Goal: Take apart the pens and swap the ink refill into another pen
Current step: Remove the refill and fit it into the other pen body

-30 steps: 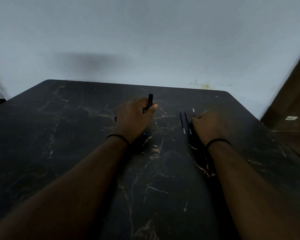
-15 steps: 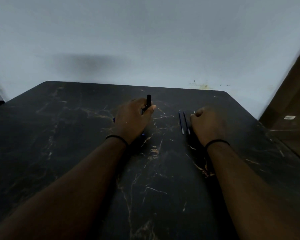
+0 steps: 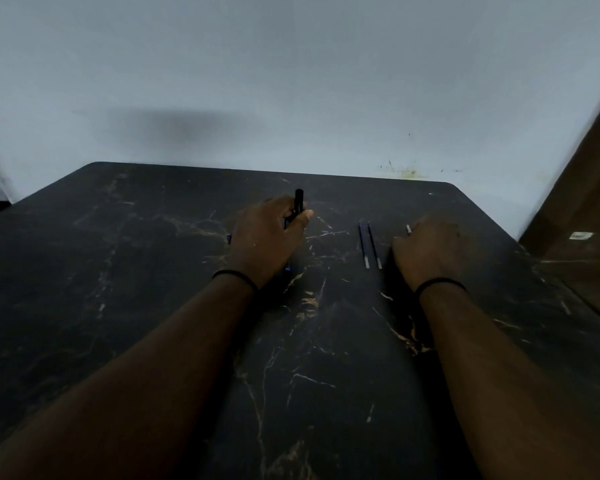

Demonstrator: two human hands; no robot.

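Pen barrel (image 3: pixel 299 201), black, sits in the left hand (image 3: pixel 267 237): long axis near upright, leaning slightly away from the camera, top end clear above the knuckles, lower end hidden in the fist. Left fingers curled tight round it, thumb (image 3: pixel 302 218) pressed against its side. Small blue bits show at the left edge and under the heel of that hand; too small to tell what they are. Two ink refills (image 3: pixel 369 244) lie flat on the dark marbled worktop (image 3: pixel 118 289) between the hands, parallel, just beside each other, long axes running away from the camera with pale tips at the near ends. Right hand (image 3: pixel 430 247) is knuckles-up, low over the worktop, fingers folded under; a thin pale tip (image 3: pixel 408 229) sticks out past them on the far side, likely a third refill, grip itself hidden. Both forearms reach straight forward, a dark band on each wrist.
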